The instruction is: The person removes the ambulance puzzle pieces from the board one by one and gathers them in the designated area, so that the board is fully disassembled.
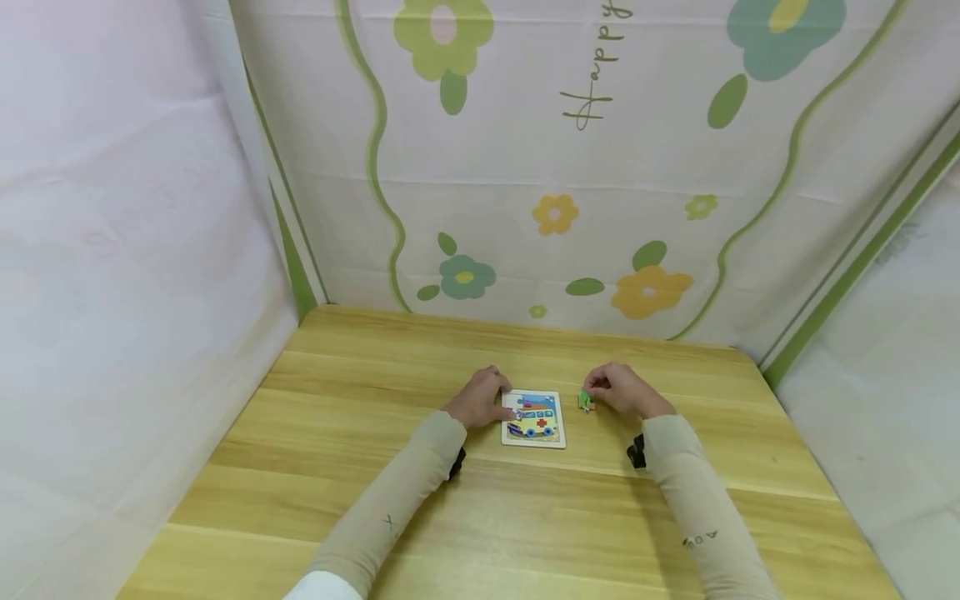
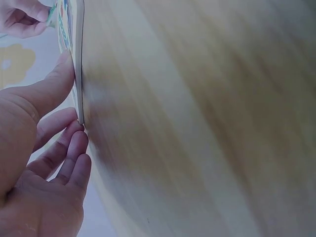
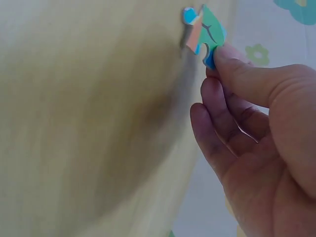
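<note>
A small jigsaw puzzle board (image 1: pixel 558 442) with a pale rim lies on the table, showing a yellow ambulance with a red cross. My left hand (image 1: pixel 478 400) holds its left side: the thumb rests on top, and the other fingers are at the edge (image 2: pixel 80 64). To the right of the board, my right hand (image 1: pixel 618 390) pinches a green jigsaw piece (image 3: pixel 211 30) between thumb and fingertips. Orange and blue parts show beside the green; whether they belong to a second piece, I cannot tell. The piece is close to the tabletop.
The wooden table (image 1: pixel 480 533) extends around both hands. Behind it hangs a white cloth (image 1: pixel 480 150) printed with flowers, and more pale cloth (image 1: pixel 135 250) closes off the left and right sides. Dark wrist devices (image 1: pixel 637 451) show beside both sleeves.
</note>
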Demonstrator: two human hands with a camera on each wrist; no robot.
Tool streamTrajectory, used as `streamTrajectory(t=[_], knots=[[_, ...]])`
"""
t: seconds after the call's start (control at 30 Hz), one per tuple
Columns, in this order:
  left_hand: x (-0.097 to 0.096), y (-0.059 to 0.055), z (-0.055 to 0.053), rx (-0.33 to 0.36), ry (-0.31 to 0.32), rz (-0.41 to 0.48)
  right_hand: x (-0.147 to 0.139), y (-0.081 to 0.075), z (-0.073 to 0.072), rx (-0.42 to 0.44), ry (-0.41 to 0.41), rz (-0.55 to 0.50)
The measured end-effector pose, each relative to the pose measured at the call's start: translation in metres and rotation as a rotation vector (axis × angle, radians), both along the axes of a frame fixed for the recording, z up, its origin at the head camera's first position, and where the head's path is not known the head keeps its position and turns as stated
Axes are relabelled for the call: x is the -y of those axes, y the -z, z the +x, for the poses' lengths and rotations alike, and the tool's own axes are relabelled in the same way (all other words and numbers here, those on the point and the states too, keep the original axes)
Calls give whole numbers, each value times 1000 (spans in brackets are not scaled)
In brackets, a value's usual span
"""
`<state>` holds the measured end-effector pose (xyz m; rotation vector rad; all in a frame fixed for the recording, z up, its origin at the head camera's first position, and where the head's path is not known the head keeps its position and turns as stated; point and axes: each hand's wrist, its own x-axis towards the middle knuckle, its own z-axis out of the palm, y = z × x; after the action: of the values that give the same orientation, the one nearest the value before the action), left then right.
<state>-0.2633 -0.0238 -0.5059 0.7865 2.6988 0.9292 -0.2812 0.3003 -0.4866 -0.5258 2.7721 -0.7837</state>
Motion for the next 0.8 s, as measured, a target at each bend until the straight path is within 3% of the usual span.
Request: streamTrajectory(t=[0.2, 0.5, 0.8], knots=[[-1, -2, 1, -1, -1, -13, 1, 10, -2, -14, -3, 35], [0, -4, 1, 1, -3, -8, 1, 11, -3, -41, 4, 45], [0, -2, 1, -2, -4, -3, 7, -1, -1, -6, 6, 31]])
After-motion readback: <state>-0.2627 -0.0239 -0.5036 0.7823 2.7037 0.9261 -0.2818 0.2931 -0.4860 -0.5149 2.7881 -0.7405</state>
